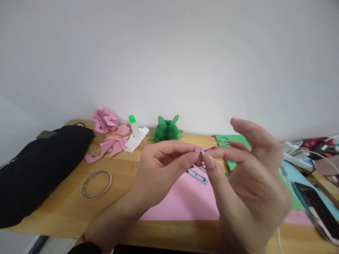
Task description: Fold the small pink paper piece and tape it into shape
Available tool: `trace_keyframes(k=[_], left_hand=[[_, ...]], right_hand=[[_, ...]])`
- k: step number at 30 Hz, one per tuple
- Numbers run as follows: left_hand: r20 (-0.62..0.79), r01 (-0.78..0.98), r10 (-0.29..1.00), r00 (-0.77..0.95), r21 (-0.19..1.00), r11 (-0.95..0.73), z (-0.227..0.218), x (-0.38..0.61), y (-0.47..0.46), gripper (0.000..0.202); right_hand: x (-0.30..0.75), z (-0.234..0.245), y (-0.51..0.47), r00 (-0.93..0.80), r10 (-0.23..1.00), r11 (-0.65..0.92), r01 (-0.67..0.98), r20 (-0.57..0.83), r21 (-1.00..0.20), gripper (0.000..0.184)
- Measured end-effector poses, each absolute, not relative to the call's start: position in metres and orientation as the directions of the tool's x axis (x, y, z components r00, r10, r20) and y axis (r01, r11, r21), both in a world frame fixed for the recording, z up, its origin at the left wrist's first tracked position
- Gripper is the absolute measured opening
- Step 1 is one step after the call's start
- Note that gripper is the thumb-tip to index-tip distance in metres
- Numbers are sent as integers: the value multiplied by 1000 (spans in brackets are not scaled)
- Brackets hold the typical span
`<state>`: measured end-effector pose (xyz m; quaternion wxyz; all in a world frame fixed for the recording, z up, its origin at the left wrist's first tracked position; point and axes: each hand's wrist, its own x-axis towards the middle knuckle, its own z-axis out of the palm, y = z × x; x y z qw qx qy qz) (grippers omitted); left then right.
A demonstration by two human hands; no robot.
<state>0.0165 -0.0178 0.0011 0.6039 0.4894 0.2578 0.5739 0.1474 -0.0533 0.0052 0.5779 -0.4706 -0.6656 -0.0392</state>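
Observation:
Between both hands is a small pink paper piece (pixel 199 149), mostly hidden by the fingers. My left hand (pixel 161 173) pinches it between thumb and fingers from the left. From the right, the thumb and index finger of my right hand (pixel 246 183) close on its other edge, the remaining fingers raised. Below them a pink paper sheet (pixel 182 203) lies on the wooden table, with a light-blue utility knife (pixel 198 175) on it, partly covered by my hands. Behind stands a green pleated paper figure (pixel 167 131) with leaf-shaped pieces.
At the back left are crumpled pink paper (pixel 105 120), pink scraps (pixel 113 144) and a glue stick (pixel 134 126) with a green cap. A bangle (pixel 96 185) lies near a black bag (pixel 39 169). On the right are a phone (pixel 319 208), green paper (pixel 238 140) and a white power strip (pixel 296 155).

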Motion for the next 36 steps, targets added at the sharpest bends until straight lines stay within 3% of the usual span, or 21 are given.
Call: trace_keyframes(k=[16,36], left_hand=[[286,-385,918,274,908,-168,3,15,-16,12],[433,-233,880,194,892,-388,1,15,-15,13]], right_hand=[[156,9,-54,51,640,571,636,766,-520,18],[157,7,-54,69,564,542,721,823,-432,22]])
